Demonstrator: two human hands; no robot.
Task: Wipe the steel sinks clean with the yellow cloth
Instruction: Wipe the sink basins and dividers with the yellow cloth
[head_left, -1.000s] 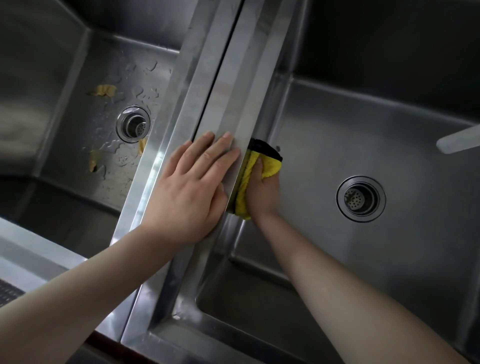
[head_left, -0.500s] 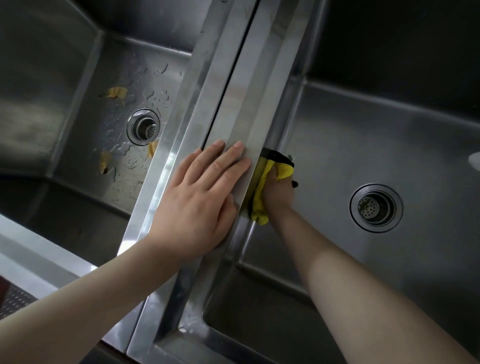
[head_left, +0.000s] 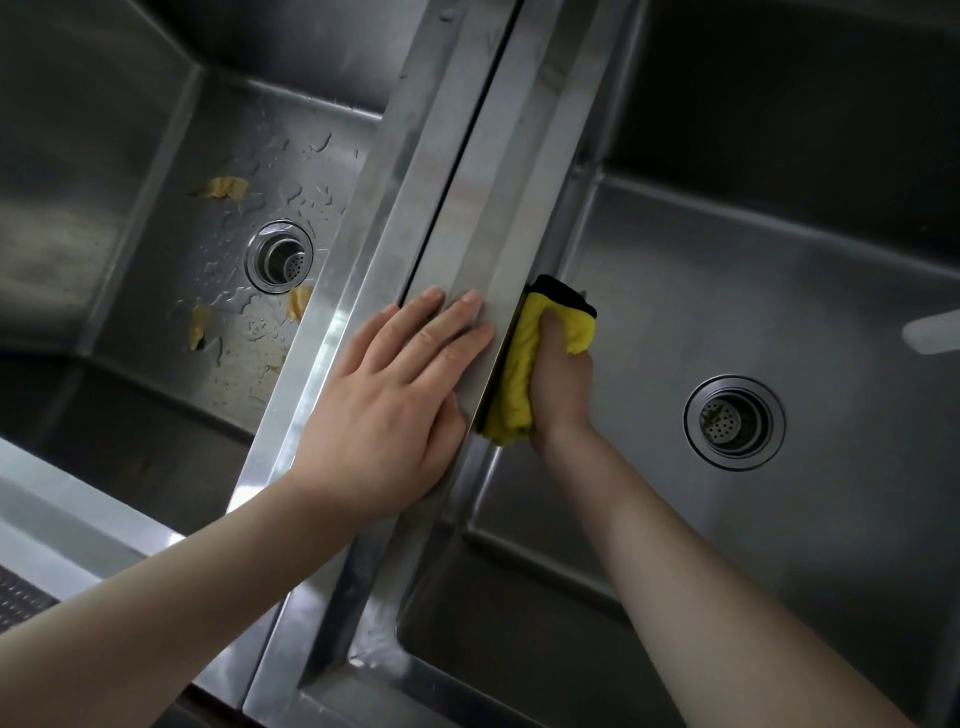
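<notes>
At the far lower left a ribbed or perforated dark panel (head_left: 23, 597) sits in a pale steel ledge (head_left: 78, 525), cut off by the frame edge. Next comes the left sink (head_left: 156, 156), a deep steel basin whose floor is beaded with water drops around its round drain (head_left: 280, 257); several small yellowish scraps (head_left: 224, 188) lie on that wet floor — one behind the drain, two more just in front of it near the right wall. Between the two basins runs the steel divider (head_left: 467, 156), a pair of flat rims with a dark seam down the middle, streaked with reflected light. The left hand (head_left: 395, 395) lies flat on this divider, palm down, fingers straight and together, holding nothing. Just over the divider's right edge, against the inner left wall of the right sink (head_left: 779, 286), the right hand (head_left: 561, 384) clenches the yellow cloth (head_left: 519, 374) — a bunched yellow rag with a black border showing at its top, pressed to the wall right under the rim. The fingers wrapped round the cloth are mostly hidden by the rim and the cloth itself. The right basin's floor looks dull and dry, with its own round drain (head_left: 733, 422) well apart from the hand. At the right edge a pale blurred shape (head_left: 932, 332) juts into view; what it is cannot be told.
</notes>
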